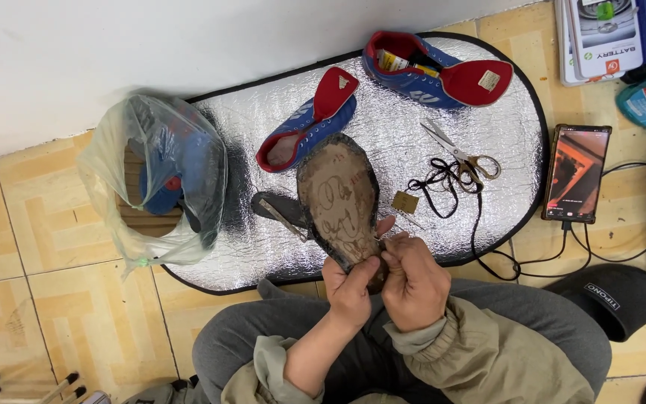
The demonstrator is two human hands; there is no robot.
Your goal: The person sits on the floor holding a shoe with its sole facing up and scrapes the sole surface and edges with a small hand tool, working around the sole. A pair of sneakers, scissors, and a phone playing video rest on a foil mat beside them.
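Both hands, left point(351, 288) and right point(413, 280), grip a brown sole point(338, 198). A bag point(151, 176) holds blue shoes. One shoe point(435, 71) holds a yellow tube.

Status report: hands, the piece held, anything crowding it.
Left hand and right hand both gripping shoe sole. Sole underside up. Scissors lie apart.

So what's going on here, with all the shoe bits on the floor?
A person sits on a tiled floor, holding a brown shoe insole at its near end with both the left hand and the right hand. Ahead lies a silver foil mat with two blue and red shoes, scissors and black thread. A phone lies to the right, and a plastic bag sits to the left.
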